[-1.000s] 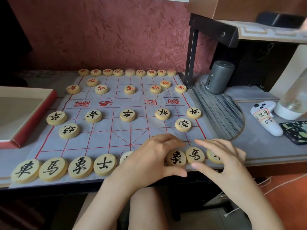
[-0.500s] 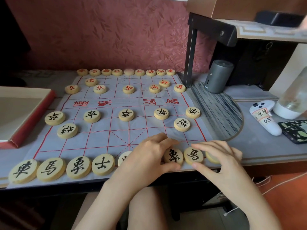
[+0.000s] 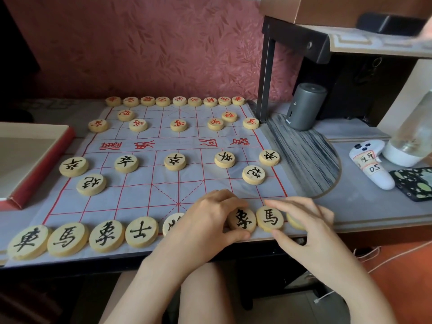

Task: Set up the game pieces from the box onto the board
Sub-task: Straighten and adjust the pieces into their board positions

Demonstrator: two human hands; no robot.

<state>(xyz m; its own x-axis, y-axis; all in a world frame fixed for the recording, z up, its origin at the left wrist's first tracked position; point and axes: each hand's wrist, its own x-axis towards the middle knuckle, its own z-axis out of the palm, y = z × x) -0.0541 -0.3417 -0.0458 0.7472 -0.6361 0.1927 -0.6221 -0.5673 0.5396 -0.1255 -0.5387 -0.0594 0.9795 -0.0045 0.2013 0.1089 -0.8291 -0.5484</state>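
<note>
A white cloth board [image 3: 149, 192] with red lines lies on the desk. Red-lettered wooden discs [image 3: 180, 101] fill its far rows. Black-lettered discs stand on the near half, with several in the front row [image 3: 67, 240]. My left hand [image 3: 205, 220] pinches the black elephant disc [image 3: 242, 220] between fingers and thumb in that front row. Just to its right, my right hand [image 3: 308, 220] curls round the black horse disc [image 3: 270, 218], finger above and thumb below. Its palm partly hides another disc [image 3: 295, 222]. My left hand also covers part of a disc [image 3: 171, 226]. The red-walled box [image 3: 42, 169] sits at the left and looks bare inside.
A black shelf post [image 3: 266, 73] rises at the board's far right corner. Right of the board are a grey cylinder [image 3: 304, 106], a striped fan-shaped mat [image 3: 304, 155], a white labelled controller [image 3: 371, 164], a bottle [image 3: 411, 141] and a patterned phone [image 3: 413, 183]. The desk's front edge runs under my wrists.
Both hands stay on the elephant and horse discs in the front row. They have nudged them only slightly to the left.
</note>
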